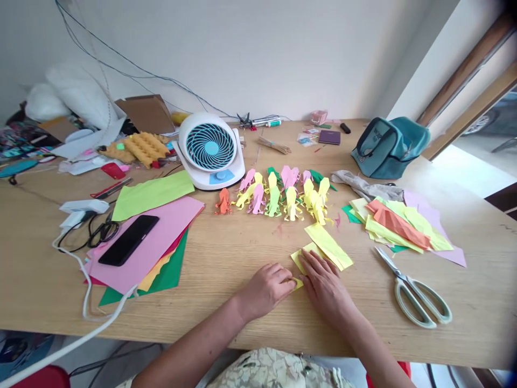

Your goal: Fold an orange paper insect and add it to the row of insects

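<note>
A strip of yellow paper (pixel 298 260) lies on the table under my hands. My left hand (pixel 267 288) has its fingers curled together and pinches the near end of this strip. Flat across its other end rests my right hand (pixel 325 283), fingers stretched out and pressing down. Just beyond, a second yellow strip (pixel 332 249) with a crease lies at a slant, close to my right fingertips. Several folded paper figures (pixel 291 203) in yellow, pink, green and orange stand in a cluster farther back.
Scissors (pixel 412 293) lie to the right, below a pile of coloured paper pieces (pixel 399 223). On the left, a black phone (pixel 128 240) rests on coloured sheets (pixel 173 215), near a white cable (pixel 86 291). A fan (pixel 210 151) and a teal bag (pixel 390 148) stand behind.
</note>
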Action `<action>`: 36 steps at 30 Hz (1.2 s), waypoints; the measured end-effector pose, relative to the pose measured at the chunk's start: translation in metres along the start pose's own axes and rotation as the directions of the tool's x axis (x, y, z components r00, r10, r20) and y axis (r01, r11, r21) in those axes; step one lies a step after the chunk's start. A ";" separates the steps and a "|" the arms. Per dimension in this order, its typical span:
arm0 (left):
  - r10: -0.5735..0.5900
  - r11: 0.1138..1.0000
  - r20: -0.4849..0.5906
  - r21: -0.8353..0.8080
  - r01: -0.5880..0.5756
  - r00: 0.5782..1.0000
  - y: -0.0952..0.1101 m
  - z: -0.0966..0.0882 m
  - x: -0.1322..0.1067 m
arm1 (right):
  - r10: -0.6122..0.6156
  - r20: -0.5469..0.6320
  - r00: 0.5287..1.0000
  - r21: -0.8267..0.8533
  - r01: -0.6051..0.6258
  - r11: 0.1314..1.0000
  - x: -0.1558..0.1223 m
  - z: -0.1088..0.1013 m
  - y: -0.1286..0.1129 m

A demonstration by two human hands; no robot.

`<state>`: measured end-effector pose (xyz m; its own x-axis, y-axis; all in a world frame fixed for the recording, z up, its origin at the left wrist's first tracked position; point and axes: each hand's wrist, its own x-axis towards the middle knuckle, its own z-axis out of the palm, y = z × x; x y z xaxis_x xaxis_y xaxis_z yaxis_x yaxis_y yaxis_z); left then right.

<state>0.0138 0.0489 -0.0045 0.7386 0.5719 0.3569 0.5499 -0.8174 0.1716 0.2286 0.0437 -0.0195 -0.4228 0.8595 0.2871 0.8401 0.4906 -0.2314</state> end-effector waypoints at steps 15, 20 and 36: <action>-0.090 0.993 -0.034 -0.078 0.087 0.995 0.001 -0.004 -0.004 | 0.147 -0.139 0.979 0.206 -0.117 0.972 -0.032 -0.018 -0.006; -0.126 0.980 -0.075 -0.162 0.112 0.989 0.001 -0.001 -0.010 | 0.171 -0.012 0.985 0.261 -0.162 0.952 -0.031 -0.017 -0.025; -0.188 0.961 -0.025 -0.212 0.178 0.982 0.009 -0.005 -0.007 | 0.145 0.017 0.989 0.218 -0.145 0.965 -0.024 -0.017 -0.034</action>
<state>0.0117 0.0376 -0.0005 0.6121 0.7133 0.3415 0.5778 -0.6982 0.4228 0.2159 0.0045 -0.0030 -0.3023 0.9239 0.2347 0.7982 0.3799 -0.4674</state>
